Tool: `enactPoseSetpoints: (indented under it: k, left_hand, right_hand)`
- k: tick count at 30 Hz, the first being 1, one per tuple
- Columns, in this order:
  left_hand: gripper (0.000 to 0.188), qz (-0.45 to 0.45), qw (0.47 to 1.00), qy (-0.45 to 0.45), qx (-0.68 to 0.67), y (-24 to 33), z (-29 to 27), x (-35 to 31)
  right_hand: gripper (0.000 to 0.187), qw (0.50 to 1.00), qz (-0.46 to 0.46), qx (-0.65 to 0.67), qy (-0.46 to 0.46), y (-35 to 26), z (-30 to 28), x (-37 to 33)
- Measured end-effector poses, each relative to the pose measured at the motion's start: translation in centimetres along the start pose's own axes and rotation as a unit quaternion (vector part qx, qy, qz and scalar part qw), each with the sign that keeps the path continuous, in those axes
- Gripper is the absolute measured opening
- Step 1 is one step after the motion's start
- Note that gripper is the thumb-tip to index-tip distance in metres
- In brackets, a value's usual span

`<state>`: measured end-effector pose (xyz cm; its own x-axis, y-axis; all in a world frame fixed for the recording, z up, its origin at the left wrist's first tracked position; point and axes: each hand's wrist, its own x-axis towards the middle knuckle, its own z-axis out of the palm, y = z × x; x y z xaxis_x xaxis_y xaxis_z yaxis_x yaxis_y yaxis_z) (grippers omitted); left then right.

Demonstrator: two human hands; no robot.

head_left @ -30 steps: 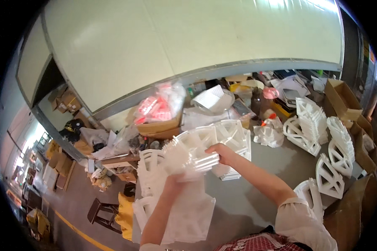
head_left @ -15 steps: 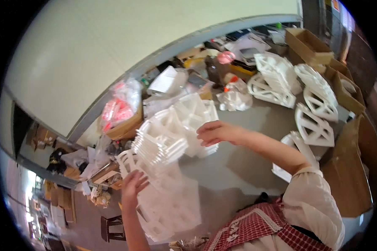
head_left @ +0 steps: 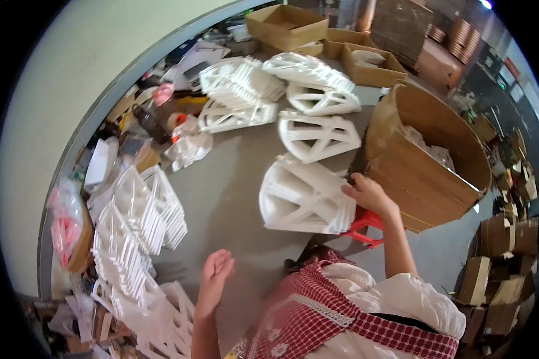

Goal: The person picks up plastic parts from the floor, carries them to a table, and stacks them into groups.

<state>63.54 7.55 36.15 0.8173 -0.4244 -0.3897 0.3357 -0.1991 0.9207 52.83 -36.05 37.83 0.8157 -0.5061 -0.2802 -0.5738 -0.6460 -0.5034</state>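
Observation:
My right hand [head_left: 369, 194] has its fingers curled over the right edge of a thick stack of white plastic lattice frames [head_left: 302, 200], which lies flat on the grey table [head_left: 227, 197]. My left hand [head_left: 215, 274] hovers over the table near me, palm up, fingers apart, holding nothing. To its left, long rows of the same white frames [head_left: 139, 224] stand on edge. I wear a red checked apron over a white sleeve.
A large cardboard box [head_left: 428, 170] with clear plastic inside stands right of the stack, and a red stool [head_left: 365, 228] shows below it. More frame stacks [head_left: 316, 134] [head_left: 241, 84] lie farther back, with cardboard boxes [head_left: 287, 25] behind them. Clear bags [head_left: 188, 143] and a pink bag [head_left: 63, 222] lie at left.
My view has swung to the right. Both hands left the frames at the left; my right hand moved across to the stack beside the cardboard box, and my left hand dropped back, empty.

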Motion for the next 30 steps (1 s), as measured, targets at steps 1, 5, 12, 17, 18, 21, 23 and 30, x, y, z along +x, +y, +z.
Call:
enactPoseSetpoints:
  k: [1, 5, 12, 17, 18, 21, 23, 30]
  left_hand:
    - [0.055, 0.022, 0.999, -0.007, 0.025, -0.5, 1.6, 1.8]
    - [0.073, -0.011, 0.995, -0.035, 0.096, -1.1, 7.0, 9.2]
    - [0.066, -0.006, 0.997, -0.044, -0.056, -2.0, 10.6, 17.4]
    - [0.043, -0.133, 0.971, -0.112, -0.166, -3.4, 10.4, 17.3]
    - [0.042, -0.156, 0.965, -0.116, -0.178, -3.4, 10.2, 16.6]
    - [0.041, -0.152, 0.967, -0.076, -0.189, -6.3, 6.9, 12.9]
    - [0.04, -0.107, 0.969, -0.063, -0.214, -8.6, 5.2, 10.2]
    - [0.041, -0.02, 0.973, 0.031, -0.23, -3.4, 5.8, 5.6]
  right_hand:
    - [0.074, 1.0, 0.011, 0.013, 0.0, 2.1, 1.5, 0.7]
    - [0.094, 0.983, 0.002, 0.18, -0.044, 5.3, 4.7, 2.1]
    - [0.103, 0.891, 0.044, 0.451, -0.034, 7.1, 8.3, 3.3]
    - [0.105, 0.883, 0.043, 0.468, 0.006, 6.1, 11.2, 1.6]
    - [0.107, 0.881, 0.045, 0.471, 0.007, 6.5, 12.1, 1.4]
    - [0.109, 0.885, 0.035, 0.463, -0.026, 3.4, 10.9, -0.9]
    - [0.112, 0.907, 0.027, 0.416, -0.056, 1.9, 9.7, -2.6]
    - [0.114, 0.918, -0.123, 0.375, -0.039, -3.4, 2.5, -1.6]
